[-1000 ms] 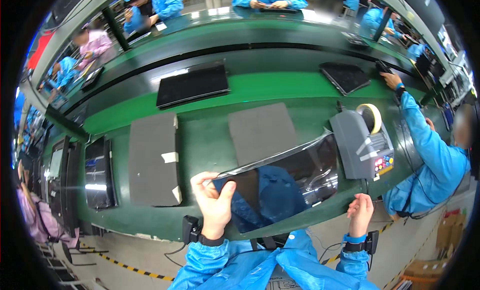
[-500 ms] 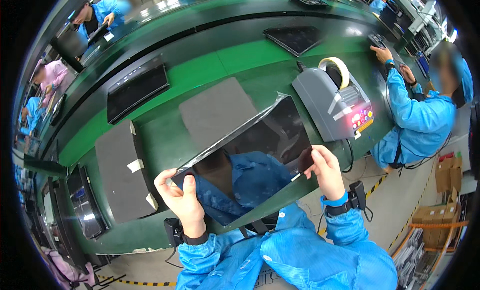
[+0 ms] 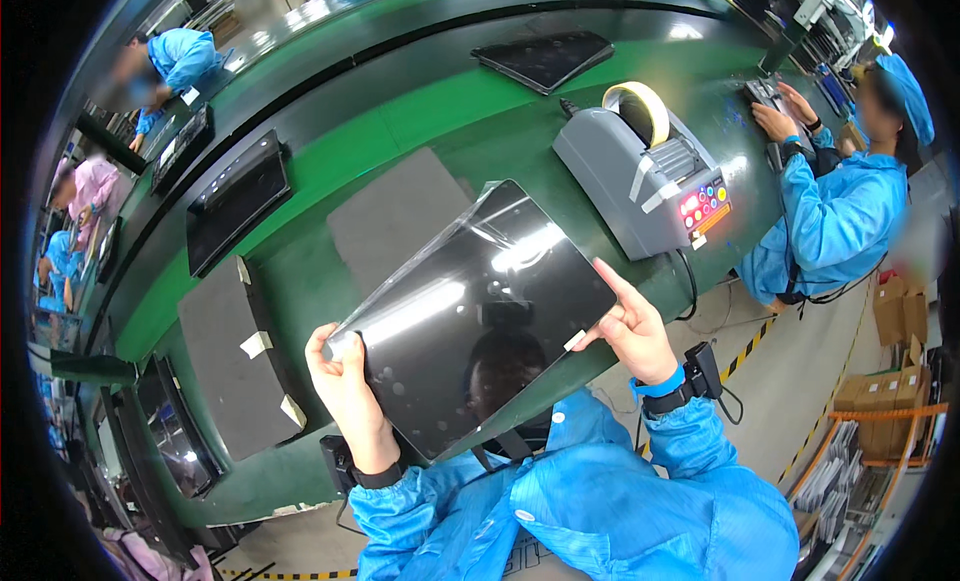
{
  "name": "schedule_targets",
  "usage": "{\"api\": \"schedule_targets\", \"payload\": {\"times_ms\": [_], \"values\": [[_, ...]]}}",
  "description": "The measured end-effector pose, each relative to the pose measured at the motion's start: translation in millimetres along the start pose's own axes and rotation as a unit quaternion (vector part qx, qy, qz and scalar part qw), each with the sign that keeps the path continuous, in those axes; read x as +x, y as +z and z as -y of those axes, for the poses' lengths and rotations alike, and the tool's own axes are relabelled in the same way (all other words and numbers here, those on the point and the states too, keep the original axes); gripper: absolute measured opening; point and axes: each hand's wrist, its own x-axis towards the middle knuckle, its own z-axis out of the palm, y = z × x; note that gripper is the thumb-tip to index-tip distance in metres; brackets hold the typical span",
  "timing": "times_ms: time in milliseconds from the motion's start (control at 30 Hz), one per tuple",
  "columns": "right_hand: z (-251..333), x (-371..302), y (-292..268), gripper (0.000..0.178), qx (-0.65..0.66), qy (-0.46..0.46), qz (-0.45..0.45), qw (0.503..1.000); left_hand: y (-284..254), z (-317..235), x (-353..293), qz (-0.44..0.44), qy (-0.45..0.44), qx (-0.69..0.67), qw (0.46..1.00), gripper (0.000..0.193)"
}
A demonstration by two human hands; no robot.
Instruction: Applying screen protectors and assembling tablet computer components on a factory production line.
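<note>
Between my two hands I hold a glossy black flat screen panel [image 3: 480, 316], tilted, with clear film along its far edge and light glare on its face. My left hand [image 3: 350, 396] grips its left corner, thumb on the face. At the right end, my right hand [image 3: 630, 326] pinches the edge beside a small pale tab [image 3: 575, 340], with the index finger lying along the side. Beneath and beyond the panel lies a dark grey foam pad [image 3: 385, 206] on the green bench [image 3: 300, 281].
A grey tape dispenser [image 3: 625, 181] with lit buttons stands right of the panel. Left lies a dark foam block [image 3: 235, 356] with tape pieces along its edge. Black panels [image 3: 240, 201] rest on the far line. A co-worker in blue [image 3: 840, 211] handles a device at right.
The panel has tipped so its face now shows overhead light instead of my blue jacket. My right index finger has stretched along the edge. The view has shifted slightly.
</note>
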Motion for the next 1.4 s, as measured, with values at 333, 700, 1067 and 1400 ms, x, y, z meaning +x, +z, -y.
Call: {"api": "schedule_targets", "payload": {"times_ms": [333, 700, 1067, 1400], "values": [[-1, -1, 7, 0.059, -0.012, -0.057, -0.017, 0.998, -8, 9, 12, 0.011, -0.014, -0.023, 1.000, 0.032], [1, 2, 6, 0.059, 0.021, -0.051, -0.016, 0.998, -5, 4, 8, 0.029, -0.016, -0.061, 0.998, 0.033], [-8, -3, 0, 0.062, -0.014, -0.081, -0.034, 0.996, 1, -3, -1, 0.032, 0.106, -0.081, 0.991, 0.037], [-14, -22, -6, 0.038, -0.047, -0.044, -0.041, 0.997, 2, -22, -15, 0.075, 0.093, -0.087, 0.989, 0.044]]}}
